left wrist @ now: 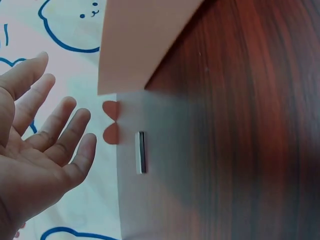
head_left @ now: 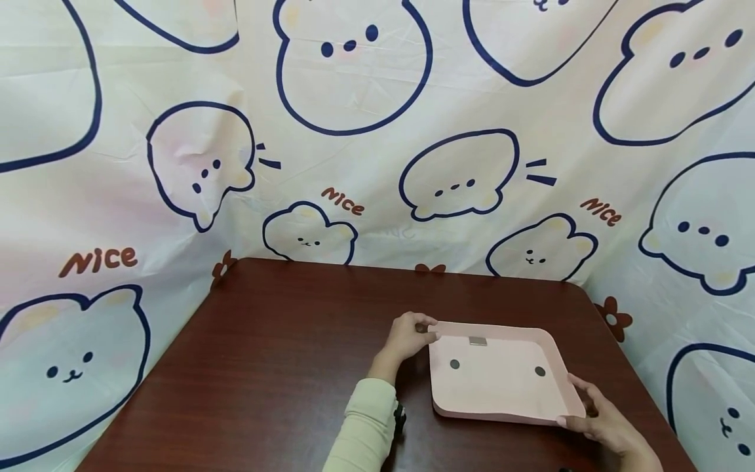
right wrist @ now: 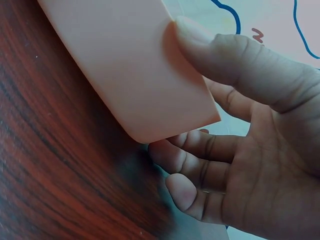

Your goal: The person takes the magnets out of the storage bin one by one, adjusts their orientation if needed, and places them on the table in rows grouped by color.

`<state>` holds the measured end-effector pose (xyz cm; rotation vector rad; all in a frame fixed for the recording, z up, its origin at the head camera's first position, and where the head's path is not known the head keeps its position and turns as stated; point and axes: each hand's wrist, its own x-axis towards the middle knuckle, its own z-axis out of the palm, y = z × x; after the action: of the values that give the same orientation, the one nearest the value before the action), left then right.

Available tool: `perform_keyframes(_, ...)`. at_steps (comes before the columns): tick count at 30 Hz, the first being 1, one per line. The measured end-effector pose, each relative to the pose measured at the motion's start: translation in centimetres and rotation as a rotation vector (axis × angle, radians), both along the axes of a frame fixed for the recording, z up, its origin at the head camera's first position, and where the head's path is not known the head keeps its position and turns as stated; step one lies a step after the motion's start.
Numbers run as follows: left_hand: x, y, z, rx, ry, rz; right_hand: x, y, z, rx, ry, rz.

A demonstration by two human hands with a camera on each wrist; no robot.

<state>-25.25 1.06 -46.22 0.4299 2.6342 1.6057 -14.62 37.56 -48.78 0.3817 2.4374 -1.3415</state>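
Observation:
A pale pink tray (head_left: 495, 380) with rounded corners lies on the dark wooden table (head_left: 283, 367). It carries two dark round dots and a small metal plate (head_left: 478, 341). My left hand (head_left: 409, 335) is at the tray's far left corner; in the left wrist view its fingers (left wrist: 60, 135) are spread and straight, beside the tray's edge (left wrist: 135, 45). At the near right corner, my right hand (head_left: 601, 419) pinches the tray (right wrist: 130, 70), thumb (right wrist: 225, 52) on the wall and fingers curled under the corner.
A cloth backdrop (head_left: 354, 131) printed with cartoon bears and "Nice" rises behind and beside the table. The table's left half holds nothing. A cream sleeve (head_left: 366, 426) covers my left forearm.

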Motion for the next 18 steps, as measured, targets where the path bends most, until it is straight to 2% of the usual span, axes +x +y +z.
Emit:
perform_keyframes(9, 0.5, 1.9, 0.6, -0.002, -0.008, -0.036, 0.1, 0.2, 0.2, -0.003, -0.009, -0.011)
perform_keyframes(18, 0.7, 3.0, 1.1, 0.013, -0.018, -0.067, 0.1, 0.0, 0.2, 0.000, 0.007, 0.016)
